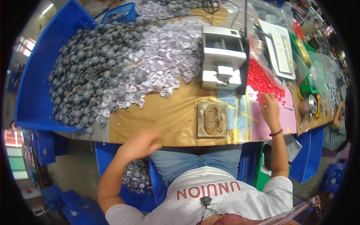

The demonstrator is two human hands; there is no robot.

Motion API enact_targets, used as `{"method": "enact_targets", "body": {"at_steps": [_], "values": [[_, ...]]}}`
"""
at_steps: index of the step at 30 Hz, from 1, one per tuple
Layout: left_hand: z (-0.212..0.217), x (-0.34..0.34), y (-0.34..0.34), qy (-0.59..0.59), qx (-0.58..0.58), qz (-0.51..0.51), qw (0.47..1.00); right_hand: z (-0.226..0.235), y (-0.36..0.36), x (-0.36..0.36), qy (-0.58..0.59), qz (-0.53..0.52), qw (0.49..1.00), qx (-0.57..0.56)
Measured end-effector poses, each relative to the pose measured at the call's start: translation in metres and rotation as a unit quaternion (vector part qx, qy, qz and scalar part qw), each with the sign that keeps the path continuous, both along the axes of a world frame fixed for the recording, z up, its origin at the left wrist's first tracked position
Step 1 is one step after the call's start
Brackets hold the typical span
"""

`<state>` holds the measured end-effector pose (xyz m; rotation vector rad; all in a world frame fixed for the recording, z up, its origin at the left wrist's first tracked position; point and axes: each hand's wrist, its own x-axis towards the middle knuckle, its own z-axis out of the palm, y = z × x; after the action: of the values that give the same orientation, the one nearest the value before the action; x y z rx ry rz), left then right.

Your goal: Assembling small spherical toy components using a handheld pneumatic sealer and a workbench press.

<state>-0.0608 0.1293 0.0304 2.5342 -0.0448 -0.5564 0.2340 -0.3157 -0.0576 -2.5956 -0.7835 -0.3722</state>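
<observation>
My left hand (pixel 139 144) is blurred at the table's near edge, above a blue bin of grey-and-white parts (pixel 137 176) beside my lap; whether it holds anything cannot be told. My right hand (pixel 270 108) reaches with spread fingers into a pile of small red pieces (pixel 262 80) on a pink mat (pixel 288 116). A big heap of grey balls (pixel 90 75) and clear white plastic pieces (pixel 168 52) covers the left of the brown table (pixel 168 120). A small white machine (pixel 223 56) stands in the middle, with a worn block mould (pixel 212 119) in front of it.
A large blue crate (pixel 33 93) leans behind the grey heap. Papers in a clear sleeve (pixel 279 48), green tape rolls (pixel 305 88) and a metal cup (pixel 310 105) lie at the right. Another person's arm (pixel 337 116) shows at the far right. Blue bins stand on the floor.
</observation>
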Motion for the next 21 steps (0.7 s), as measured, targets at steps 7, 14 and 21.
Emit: {"method": "enact_targets", "body": {"at_steps": [7, 14, 21], "values": [[-0.072, 0.108, -0.002, -0.352, 0.159, 0.135, 0.913, -0.023, -0.026, -0.009, 0.012, -0.055, 0.997, -0.046], [-0.090, 0.109, -0.015, -0.315, 0.083, 0.190, 0.926, -0.054, -0.012, 0.013, -0.016, -0.015, 0.999, -0.025], [-0.094, 0.057, -0.021, -0.289, 0.052, 0.217, 0.931, -0.045, 0.008, 0.044, -0.015, 0.009, 0.997, 0.070]]}}
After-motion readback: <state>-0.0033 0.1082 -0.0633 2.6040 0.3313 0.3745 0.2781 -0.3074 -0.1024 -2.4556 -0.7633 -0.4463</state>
